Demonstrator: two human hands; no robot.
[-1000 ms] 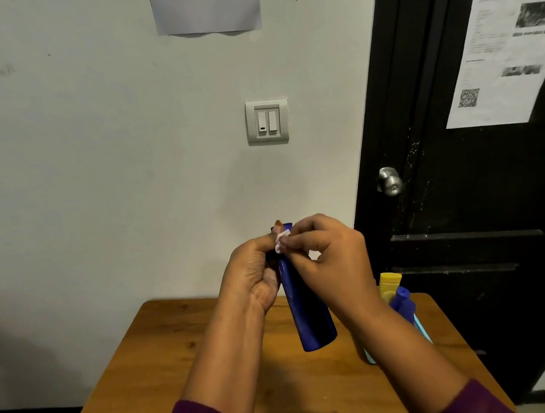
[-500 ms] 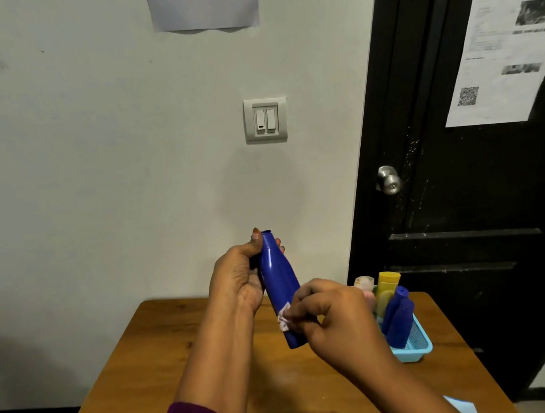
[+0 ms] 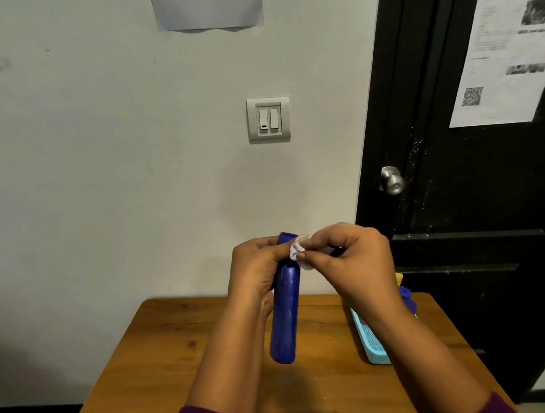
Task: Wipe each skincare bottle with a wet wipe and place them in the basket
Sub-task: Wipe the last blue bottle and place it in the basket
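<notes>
The blue bottle [image 3: 286, 318] is up in the air over the bench [image 3: 167, 366], nearly upright, fat end down, tilted a bit. The left hand [image 3: 258, 269] holds it near the top w/ fingers curled round it. The right hand [image 3: 349, 258] pinches the little wet wipe [image 3: 299, 254] tight between thumb & fingers [image 3: 321, 250]. The wipe touches the bottle right by its top end.

Step now, I think: wiping this bottle, at the top part. To do it well, hold firm w/ the left hand, b/c a wet bottle is slippy. Rub the wipe down the long side to the btm, then turn the bottle a bit & go again, so every side gets clean. The spot under the left hand is covered, so shift that hold lower & wipe there too. The wipe is bunched up small. Spreading it out would clean more per rub.

The basket [image 3: 374, 348] sits on the bench to the right, partly hidden by the right arm, w/ other bottles [image 3: 408, 299] in it. This one goes there once clean.
</notes>
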